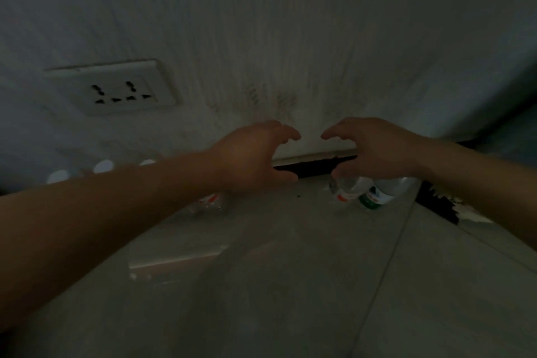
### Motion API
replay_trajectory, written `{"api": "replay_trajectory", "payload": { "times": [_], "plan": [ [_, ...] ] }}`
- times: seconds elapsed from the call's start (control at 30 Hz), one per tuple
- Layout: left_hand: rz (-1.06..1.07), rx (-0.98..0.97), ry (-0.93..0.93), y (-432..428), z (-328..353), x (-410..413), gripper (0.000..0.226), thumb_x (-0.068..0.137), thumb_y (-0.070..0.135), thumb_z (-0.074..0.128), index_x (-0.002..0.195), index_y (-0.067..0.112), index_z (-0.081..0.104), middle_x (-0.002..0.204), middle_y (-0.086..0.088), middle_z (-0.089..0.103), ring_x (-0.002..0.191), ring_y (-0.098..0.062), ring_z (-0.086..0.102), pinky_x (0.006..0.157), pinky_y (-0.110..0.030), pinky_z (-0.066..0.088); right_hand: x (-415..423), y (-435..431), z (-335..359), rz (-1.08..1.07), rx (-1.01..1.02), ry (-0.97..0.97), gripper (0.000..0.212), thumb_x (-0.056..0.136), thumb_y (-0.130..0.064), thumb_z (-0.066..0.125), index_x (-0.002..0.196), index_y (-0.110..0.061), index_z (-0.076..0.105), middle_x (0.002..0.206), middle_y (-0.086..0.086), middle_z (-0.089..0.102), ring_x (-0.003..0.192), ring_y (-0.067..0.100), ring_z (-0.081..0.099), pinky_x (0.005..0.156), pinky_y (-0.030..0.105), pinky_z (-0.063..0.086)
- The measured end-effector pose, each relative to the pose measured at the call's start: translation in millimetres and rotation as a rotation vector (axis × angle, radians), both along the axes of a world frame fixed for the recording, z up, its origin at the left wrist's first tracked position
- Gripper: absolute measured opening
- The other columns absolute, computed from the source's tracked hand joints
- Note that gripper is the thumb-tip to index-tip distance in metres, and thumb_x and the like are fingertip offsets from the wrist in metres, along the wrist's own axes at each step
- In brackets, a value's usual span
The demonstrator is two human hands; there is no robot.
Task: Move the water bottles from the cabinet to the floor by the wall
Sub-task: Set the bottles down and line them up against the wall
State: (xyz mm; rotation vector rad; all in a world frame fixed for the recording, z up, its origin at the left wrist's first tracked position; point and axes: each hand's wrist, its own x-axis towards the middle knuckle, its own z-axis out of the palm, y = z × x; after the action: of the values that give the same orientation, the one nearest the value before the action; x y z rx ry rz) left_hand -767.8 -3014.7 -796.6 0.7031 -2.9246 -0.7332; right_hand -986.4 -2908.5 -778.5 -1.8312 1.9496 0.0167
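We are holding both hands out low over the floor (261, 285), fingers loosely curved and thumbs spread, gripping nothing. The left hand (255, 160) is hovering near centre and the right hand (374, 151) at its 3 o'clock, fingertips nearly meeting. Bare wall (290, 23) is showing between each thumb and its fingers.

At 6 o'clock, just under the right hand, an orange bottle (345, 193) and a green bottle (374, 197) are standing side by side at the wall's foot, their tops hiding beneath the palm. At 8 o'clock from the left hand, three white caps (104, 166) are peeking over our forearm (116, 212), lining the wall. A socket (116, 90) is sitting at 10 o'clock.

We are judging the task well along, with at least five bottles already placed. The cabinet is out of view, so we cannot tell how many are left.

The bottles are looking small, clear and light, though dim light and blur are hiding detail.
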Motion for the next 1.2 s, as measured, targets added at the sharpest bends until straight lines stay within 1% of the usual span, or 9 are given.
{"api": "replay_trajectory", "payload": {
  "times": [0.13,0.23,0.4,0.6,0.7,0.8,1.0,1.1,1.2],
  "plan": [
    [-0.057,0.032,0.041,13,-5,-41,0.073,0.076,0.052,0.072,0.139,0.026,0.044,0.127,0.004,0.053,0.106,-0.005,0.049,0.088,-0.021,0.039,-29,21,1,-0.061,0.0,0.005,0.074,0.078,-0.043,0.075,0.141,-0.028,0.041,0.14,-0.005,0.045,0.117,0.005,0.042,0.081,-0.001,0.021],
    [-0.096,0.038,0.081,27,-11,-74,0.069,0.077,0.048,0.074,0.136,0.023,0.048,0.122,0.001,0.057,0.106,-0.012,0.055,0.088,-0.025,0.044,-47,38,1,-0.105,0.011,0.036,0.077,0.074,-0.047,0.077,0.14,-0.027,0.043,0.137,-0.004,0.048,0.12,0.011,0.047,0.09,0.014,0.03],
    [-0.19,0.033,0.072,43,-22,-111,0.055,0.077,0.041,0.072,0.127,0.027,0.054,0.11,0.003,0.057,0.098,-0.015,0.057,0.08,-0.028,0.044,-70,61,-2,-0.134,0.023,0.053,0.072,0.073,-0.04,0.08,0.136,-0.028,0.049,0.129,-0.001,0.053,0.113,0.016,0.052,0.093,0.026,0.043],
    [-0.215,-0.017,-0.008,46,-29,-128,0.045,0.08,0.039,0.069,0.123,0.027,0.06,0.111,0.0,0.059,0.1,-0.018,0.058,0.085,-0.037,0.049,-83,77,-15,-0.161,-0.003,0.08,0.067,0.08,-0.038,0.074,0.14,-0.028,0.046,0.134,-0.001,0.05,0.117,0.015,0.05,0.087,0.021,0.036],
    [-0.21,-0.049,-0.037,45,-29,-128,0.037,0.083,0.037,0.063,0.115,0.019,0.065,0.106,-0.005,0.063,0.097,-0.022,0.059,0.084,-0.038,0.048,-86,78,-21,-0.155,-0.048,0.065,0.057,0.083,-0.032,0.073,0.136,-0.028,0.051,0.129,0.001,0.055,0.114,0.017,0.052,0.093,0.028,0.042],
    [-0.204,-0.021,-0.048,45,-25,-125,0.048,0.081,0.047,0.047,0.107,0.012,0.067,0.103,-0.009,0.066,0.095,-0.023,0.061,0.083,-0.039,0.048,-87,77,-25,-0.159,-0.103,0.046,0.045,0.086,-0.026,0.07,0.13,-0.025,0.058,0.124,0.003,0.059,0.111,0.019,0.055,0.094,0.032,0.044],
    [-0.174,0.024,-0.073,41,-19,-118,0.045,0.079,0.037,0.061,0.117,0.013,0.066,0.116,-0.008,0.065,0.106,-0.022,0.059,0.092,-0.038,0.046,-86,72,-25,-0.146,-0.13,0.061,0.036,0.084,-0.019,0.071,0.12,-0.021,0.065,0.119,0.005,0.063,0.105,0.021,0.057,0.086,0.025,0.04],
    [-0.157,0.028,-0.039,35,-19,-110,0.034,0.081,0.028,0.07,0.113,0.015,0.068,0.111,-0.005,0.067,0.102,-0.021,0.061,0.088,-0.036,0.048,-80,71,-23,-0.154,-0.112,0.042,0.036,0.085,-0.02,0.071,0.121,-0.022,0.064,0.121,0.003,0.062,0.107,0.019,0.056,0.087,0.024,0.039],
    [-0.151,0.013,-0.034,30,-13,-99,0.037,0.077,0.034,0.065,0.106,0.012,0.07,0.106,-0.006,0.069,0.096,-0.021,0.062,0.084,-0.036,0.049,-73,67,-21,-0.128,-0.105,0.049,0.037,0.086,-0.02,0.07,0.122,-0.022,0.063,0.123,0.003,0.061,0.11,0.019,0.055,0.087,0.023,0.037]
  ]
}}
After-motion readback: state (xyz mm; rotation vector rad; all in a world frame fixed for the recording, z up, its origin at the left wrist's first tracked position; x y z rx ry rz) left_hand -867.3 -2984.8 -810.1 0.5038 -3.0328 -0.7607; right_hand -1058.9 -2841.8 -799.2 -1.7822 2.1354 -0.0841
